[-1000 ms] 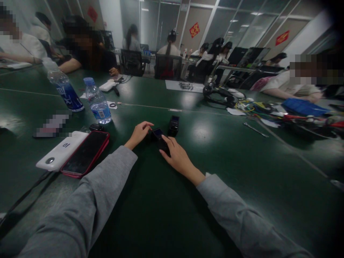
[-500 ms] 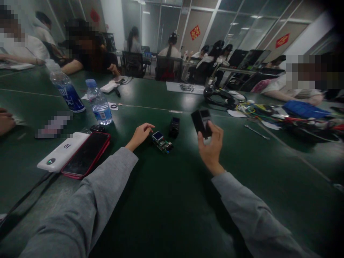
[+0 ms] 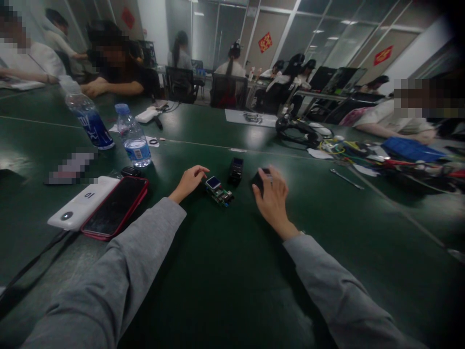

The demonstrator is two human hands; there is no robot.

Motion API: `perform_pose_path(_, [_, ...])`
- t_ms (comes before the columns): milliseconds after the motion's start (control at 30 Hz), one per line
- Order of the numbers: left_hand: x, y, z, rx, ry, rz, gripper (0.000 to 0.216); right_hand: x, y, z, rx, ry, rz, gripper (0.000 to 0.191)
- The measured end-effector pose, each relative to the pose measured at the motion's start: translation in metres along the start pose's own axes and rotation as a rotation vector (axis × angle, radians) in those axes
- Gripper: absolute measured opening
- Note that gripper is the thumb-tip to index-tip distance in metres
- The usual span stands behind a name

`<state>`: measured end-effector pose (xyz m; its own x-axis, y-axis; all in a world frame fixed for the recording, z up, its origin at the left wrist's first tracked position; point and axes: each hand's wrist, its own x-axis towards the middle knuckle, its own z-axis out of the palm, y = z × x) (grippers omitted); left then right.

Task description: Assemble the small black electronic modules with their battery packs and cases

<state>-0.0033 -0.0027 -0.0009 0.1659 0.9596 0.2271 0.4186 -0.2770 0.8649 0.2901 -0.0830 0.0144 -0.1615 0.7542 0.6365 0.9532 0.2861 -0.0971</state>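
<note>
My left hand [image 3: 191,180] rests on the table with its fingers loosely apart and nothing held. Its fingertips are beside the small green circuit board [image 3: 220,191], which has a little screen at its far end. Whether they touch it, I cannot tell. Just behind the board sits a small black device [image 3: 236,169] with a screen. Low over the table at right, my right hand [image 3: 273,198] has its thumb and fingers around a dark boxy device [image 3: 258,180]. Slight blur and the fingers hide most of that device.
To the left lie a red-cased phone [image 3: 114,208], a white power bank [image 3: 85,201] and two bottles, one a clear water bottle [image 3: 133,138]. A wrench [image 3: 347,179] and a tangle of cables [image 3: 341,148] are at right. Several people sit around the room.
My right hand has come down to the table with the dark device, which was held up in the air before. My left hand has stayed beside the circuit board.
</note>
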Motion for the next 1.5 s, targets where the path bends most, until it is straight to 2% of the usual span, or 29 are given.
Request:
perform_pose_path(133, [0.001,-0.001,0.001,0.02,0.011,0.007,0.024,0.007,-0.027,0.005,0.116,-0.179,-0.213,0.053])
perform_pose_path(200, [0.001,-0.001,0.001,0.027,0.013,0.009,0.024,0.009,-0.03,0.009,0.171,-0.267,-0.247,0.053])
perform_pose_path(267, [0.001,-0.001,0.001,0.026,0.012,0.009,0.024,0.011,-0.028,0.011,0.224,-0.295,-0.249,0.05])
perform_pose_path(333, [0.001,-0.002,0.001,0.017,0.015,0.009,0.024,0.011,-0.024,0.011,0.251,-0.235,-0.212,0.039])
perform_pose_path(400, [0.001,-0.002,0.001,0.002,0.022,0.01,0.024,0.011,-0.02,0.01,0.246,-0.113,-0.129,0.031])
perform_pose_path(500, [0.001,-0.002,0.001,-0.006,0.022,0.01,0.024,0.009,-0.015,0.009,0.251,0.08,0.005,0.03])
perform_pose_path(567, [0.0,-0.001,0.001,0.001,0.016,0.003,0.024,0.008,-0.014,0.011,0.282,0.135,0.028,0.039])
perform_pose_path(633, [0.0,0.0,0.001,0.01,0.014,-0.001,0.025,0.006,-0.014,0.015,0.298,0.077,0.004,0.058])
perform_pose_path(700, [-0.001,0.001,0.0,0.013,0.012,-0.004,0.025,0.005,-0.014,0.018,0.291,-0.062,-0.018,0.066])
perform_pose_path(800, [0.0,0.001,0.0,0.014,0.008,-0.005,0.024,0.005,-0.009,0.019,0.323,-0.214,-0.004,0.062])
perform_pose_path(967, [0.002,-0.003,0.001,0.018,0.008,0.015,0.024,0.005,-0.001,0.017,0.505,-0.277,-0.098,0.059])
perform_pose_path(1067, [0.002,-0.003,0.001,0.01,0.009,0.013,0.023,0.009,-0.007,0.008,0.493,-0.168,-0.116,0.056])
perform_pose_path(1233, [0.0,0.001,0.0,-0.006,0.01,0.021,0.023,0.038,-0.021,-0.045,0.365,0.355,-0.074,0.061])
perform_pose_path(1300, [0.0,0.002,0.001,-0.018,0.014,0.018,0.022,0.05,-0.019,-0.066,0.308,0.467,-0.039,0.061])
perform_pose_path(1400, [0.001,0.0,0.001,-0.015,0.023,0.009,0.023,0.057,-0.01,-0.073,0.258,0.477,-0.004,0.059])
perform_pose_path(1500, [0.003,-0.004,0.002,0.001,0.015,0.009,0.023,0.051,0.003,-0.048,0.307,0.368,-0.034,0.055])
